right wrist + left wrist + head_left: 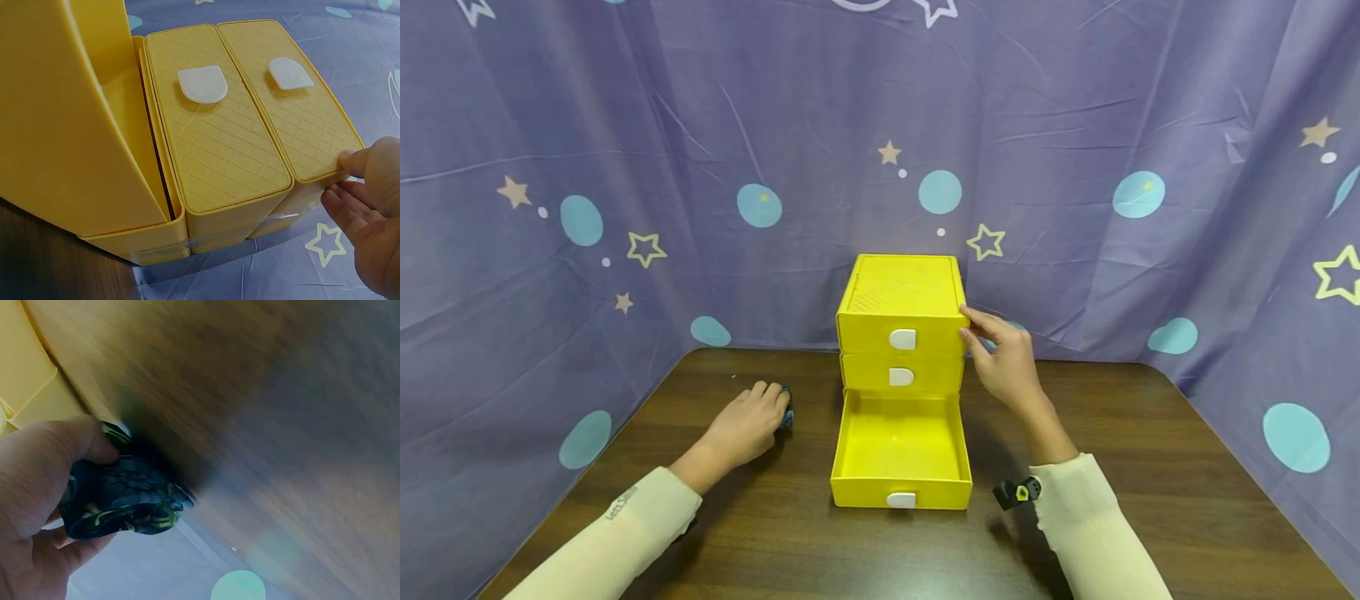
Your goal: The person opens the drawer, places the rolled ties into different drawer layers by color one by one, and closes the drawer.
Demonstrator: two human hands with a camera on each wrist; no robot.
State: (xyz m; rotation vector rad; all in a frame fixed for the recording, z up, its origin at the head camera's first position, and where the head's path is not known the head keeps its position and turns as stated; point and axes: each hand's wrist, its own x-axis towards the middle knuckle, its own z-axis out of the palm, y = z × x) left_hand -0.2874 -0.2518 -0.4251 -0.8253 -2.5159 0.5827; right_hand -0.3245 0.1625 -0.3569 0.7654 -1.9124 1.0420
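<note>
My left hand (747,423) grips a small dark blue bundle (787,410) close over the table, left of a yellow drawer cabinet (910,287). In the left wrist view the bundle (134,487) looks crumpled, with yellow-green markings; thumb and fingers hold it from both sides, and the palm side is hidden. At the cabinet's upper right front corner, my right hand (1006,364) pinches the edge, thumb on the front and fingers along the side. The bottom drawer (895,442) is pulled out with nothing inside, while the two drawers above it are closed.
Each drawer front bears a white tab handle (901,500). Clear tape (284,215) runs along the cabinet's side. The brown wooden table (1112,500) meets a purple curtain (820,125) with stars and dots at the back and sides. A black strap (1017,493) hangs by the right sleeve.
</note>
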